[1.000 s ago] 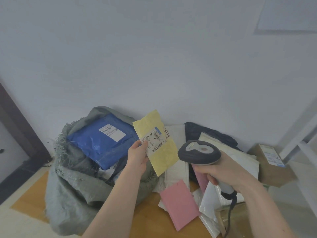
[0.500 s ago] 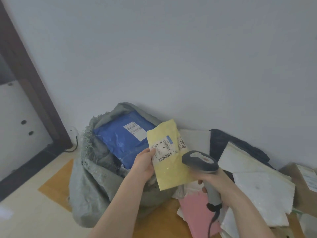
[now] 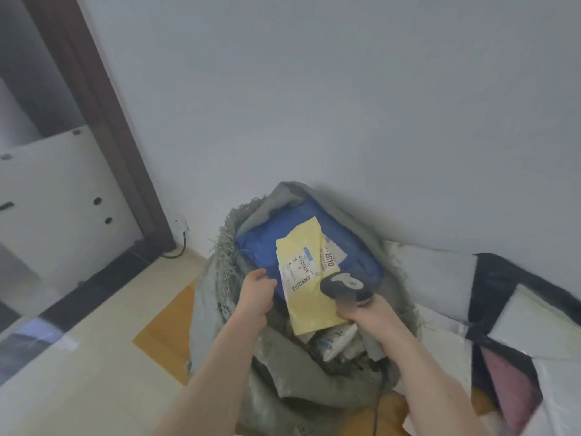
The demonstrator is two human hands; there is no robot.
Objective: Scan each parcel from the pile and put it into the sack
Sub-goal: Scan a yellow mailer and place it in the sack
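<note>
left hand (image 3: 256, 292) grip pinches yellow parcel (image 3: 306, 275) over sack (image 3: 283, 357) mouth, on blue parcel (image 3: 261, 250) | right hand (image 3: 371, 313) grasps scanner (image 3: 345, 286) | risk: parcel slides off, misses sack, falls to floor

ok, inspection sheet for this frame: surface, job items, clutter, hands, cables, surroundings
surface: tan and orange floor.
job's things: yellow parcel lies on blue parcel in the grey sack; pile to the right.
clutter: nothing seen.
grippers: left hand at the yellow parcel's edge, grip unclear; right hand grips scanner.
cables: scanner cable; black wall cable.
surroundings: white wall, dark door frame.
</note>
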